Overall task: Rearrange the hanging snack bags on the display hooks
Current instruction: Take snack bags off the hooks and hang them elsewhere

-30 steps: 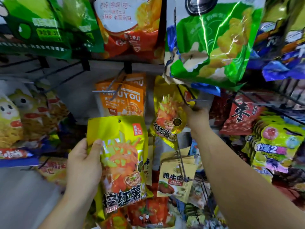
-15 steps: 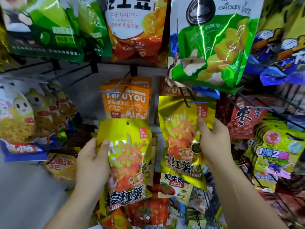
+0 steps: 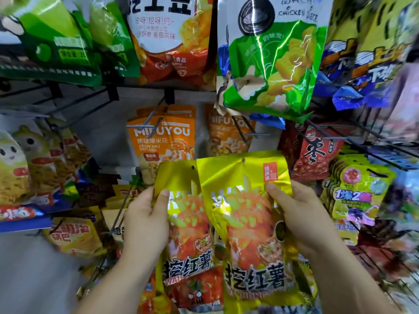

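Head view: left hand point(image 3: 145, 220) grips a yellow bag point(image 3: 188, 223); right hand point(image 3: 301, 214) grips the twin bag point(image 3: 244, 211) overlapping it, both unhung below a display hook point(image 3: 258, 134), likely stacked for rehanging together.

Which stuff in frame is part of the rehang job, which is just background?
In play: left hand holding left yellow foil snack bag; right hand holding right yellow foil snack bag, overlapping it; wire display hook.
Background: orange popcorn bags; green chicken-piece bag; red jujube bag.
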Available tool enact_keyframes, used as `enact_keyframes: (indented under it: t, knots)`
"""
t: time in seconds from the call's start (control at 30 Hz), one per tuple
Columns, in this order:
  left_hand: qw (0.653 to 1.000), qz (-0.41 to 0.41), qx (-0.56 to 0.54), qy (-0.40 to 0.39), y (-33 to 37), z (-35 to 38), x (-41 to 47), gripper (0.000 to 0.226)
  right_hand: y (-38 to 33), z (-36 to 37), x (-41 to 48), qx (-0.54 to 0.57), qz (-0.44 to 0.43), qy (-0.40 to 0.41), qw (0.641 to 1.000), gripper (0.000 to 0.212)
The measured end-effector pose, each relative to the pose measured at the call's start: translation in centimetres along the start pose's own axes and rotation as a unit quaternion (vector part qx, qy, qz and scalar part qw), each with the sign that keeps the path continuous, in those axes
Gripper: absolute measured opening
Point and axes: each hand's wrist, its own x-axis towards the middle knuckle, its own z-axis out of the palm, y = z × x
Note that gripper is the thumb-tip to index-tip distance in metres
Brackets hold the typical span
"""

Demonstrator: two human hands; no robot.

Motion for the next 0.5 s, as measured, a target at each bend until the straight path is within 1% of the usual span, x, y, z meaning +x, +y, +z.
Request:
enact_keyframes:
  t: [0.07,0.13,0.23,0.4,0.47,0.5]
  knots:
    - [0.999,-0.021,-0.031,-0.007,0.6,0.7,-0.4,0.029,0.9,1.0,-0.1,-0.012,0.008,0.004,1.000,0.023]
    - [0.997,-0.048,-0.064,-0.025,0.7,1.5,-0.7,0.032,1.7,2.2,0.0,-0.020,0.018,0.014,1.000,0.028]
    - [0.986,-0.088,-0.133,-0.052,0.7,2.2,-1.1,0.033,2.4,3.6,0.1,0.004,0.047,0.030,0.998,0.035]
    - [0.983,-0.119,-0.128,-0.066,0.5,3.0,-1.7,0.030,3.8,5.3,0.7,0.041,0.144,0.021,0.988,0.033]
    - [0.980,-0.132,-0.131,-0.073,0.3,3.4,-1.9,0.031,4.4,5.9,0.7,0.065,0.169,0.016,0.983,0.040]
    - [0.980,-0.133,-0.130,-0.074,0.3,3.5,-2.1,0.032,4.6,6.3,0.7,0.075,0.172,0.018,0.982,0.037]
